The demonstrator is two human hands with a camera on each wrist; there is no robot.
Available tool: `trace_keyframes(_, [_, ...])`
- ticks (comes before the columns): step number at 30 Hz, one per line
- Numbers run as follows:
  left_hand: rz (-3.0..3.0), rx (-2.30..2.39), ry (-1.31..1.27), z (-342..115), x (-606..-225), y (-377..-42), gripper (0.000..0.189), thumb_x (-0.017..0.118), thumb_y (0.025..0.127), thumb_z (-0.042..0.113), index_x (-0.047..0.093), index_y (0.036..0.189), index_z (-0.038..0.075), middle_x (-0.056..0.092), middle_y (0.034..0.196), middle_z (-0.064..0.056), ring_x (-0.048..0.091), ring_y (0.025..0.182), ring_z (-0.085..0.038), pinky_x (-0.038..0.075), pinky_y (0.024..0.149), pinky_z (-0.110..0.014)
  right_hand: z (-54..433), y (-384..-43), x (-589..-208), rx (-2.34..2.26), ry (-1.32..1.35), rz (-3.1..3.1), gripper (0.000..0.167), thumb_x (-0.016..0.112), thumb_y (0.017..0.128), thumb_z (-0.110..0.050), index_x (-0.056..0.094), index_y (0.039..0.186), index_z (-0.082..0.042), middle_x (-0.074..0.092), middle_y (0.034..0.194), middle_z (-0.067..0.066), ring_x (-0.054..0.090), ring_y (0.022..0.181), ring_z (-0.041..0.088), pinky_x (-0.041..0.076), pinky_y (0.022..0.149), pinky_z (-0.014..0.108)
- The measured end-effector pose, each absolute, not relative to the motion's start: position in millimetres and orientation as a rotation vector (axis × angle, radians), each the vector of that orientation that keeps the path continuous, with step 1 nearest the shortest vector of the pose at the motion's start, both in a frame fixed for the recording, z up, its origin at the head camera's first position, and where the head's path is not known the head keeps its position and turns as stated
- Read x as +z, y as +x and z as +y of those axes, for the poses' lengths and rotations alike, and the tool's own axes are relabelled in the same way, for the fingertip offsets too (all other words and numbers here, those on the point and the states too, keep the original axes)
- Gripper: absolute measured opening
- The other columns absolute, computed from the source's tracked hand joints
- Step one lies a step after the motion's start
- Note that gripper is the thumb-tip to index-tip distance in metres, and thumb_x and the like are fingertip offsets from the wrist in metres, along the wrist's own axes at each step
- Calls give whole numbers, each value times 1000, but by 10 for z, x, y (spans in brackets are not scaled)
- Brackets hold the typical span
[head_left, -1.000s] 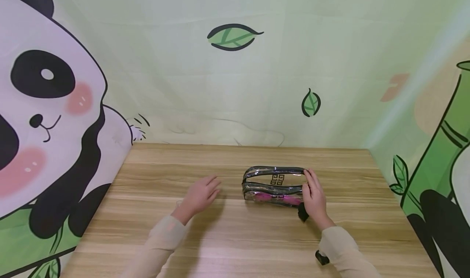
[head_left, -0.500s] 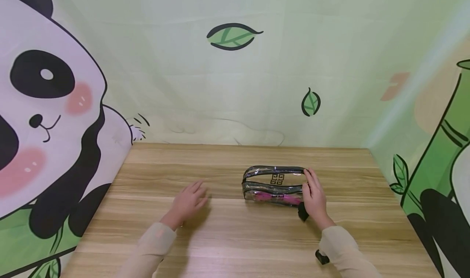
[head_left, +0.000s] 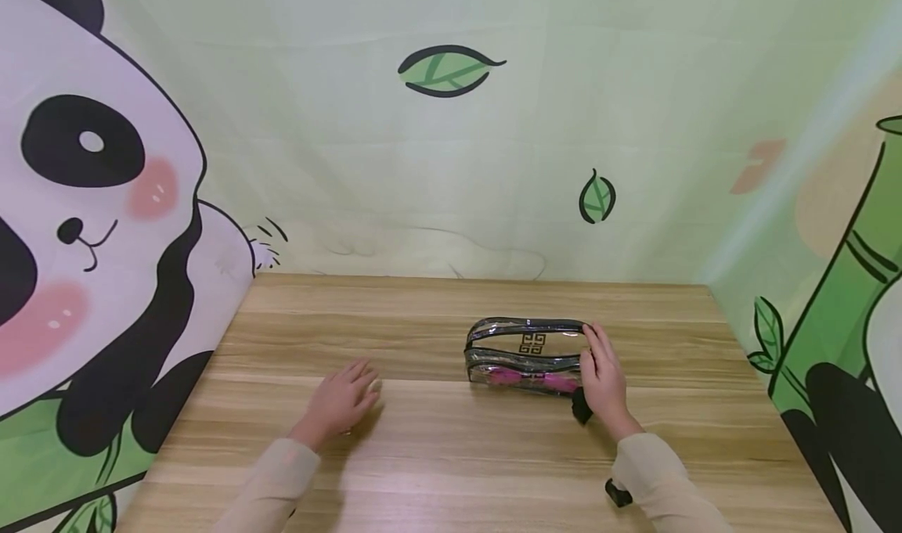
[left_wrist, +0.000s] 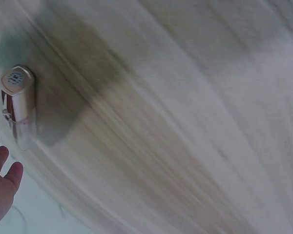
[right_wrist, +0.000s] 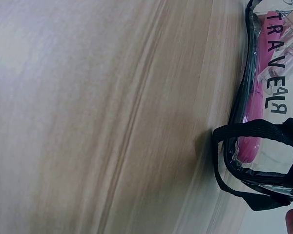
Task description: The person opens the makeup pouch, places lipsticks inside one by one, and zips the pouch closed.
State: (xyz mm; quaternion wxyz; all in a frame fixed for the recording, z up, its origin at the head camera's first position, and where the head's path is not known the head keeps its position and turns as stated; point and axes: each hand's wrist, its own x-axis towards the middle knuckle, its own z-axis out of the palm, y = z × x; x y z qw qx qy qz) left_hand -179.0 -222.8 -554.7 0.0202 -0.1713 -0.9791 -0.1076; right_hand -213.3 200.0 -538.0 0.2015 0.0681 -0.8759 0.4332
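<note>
Currently, right hand holds clear pouch at end; left hand loosely spread, near gold-capped container.

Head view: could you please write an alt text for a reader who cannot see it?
A person's right hand holds the right end of a clear, black-edged pouch with a pink item inside, on a wooden table. The left hand is apart from the pouch, to its left. A pale green backdrop behind shows a large panda and leaves.
</note>
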Motion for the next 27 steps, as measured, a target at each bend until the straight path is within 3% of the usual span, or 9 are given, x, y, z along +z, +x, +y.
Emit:
trace_keyframes(11, [-3108,-334,-502,-2358,-5654,-1706,35,48,88,36,60,109,10,46,128,-21,42,118,-38,39,89,-55,2001,-2138,-5383,1204,183,-2450,43,38,90,-10,40,133,-9,30,142,9,29,129,32,28,101,50])
trace_keyframes(21, [-3144,-388,-439,-2439,-5701,-1661,39,46,89,35,58,115,8,43,131,-21,44,116,-37,37,94,-50,2000,-2141,-5386,1192,173,-2460,45,41,88,-6,40,133,-10,31,142,9,29,129,31,27,102,49])
trace_keyframes(27, [-3064,-421,-460,-2457,-5692,-1600,40,41,91,37,60,110,7,47,126,-24,48,109,-40,40,89,-50,2001,-2142,-5388,1195,169,-2461,44,41,89,-6,40,133,-10,30,142,9,29,129,31,27,101,50])
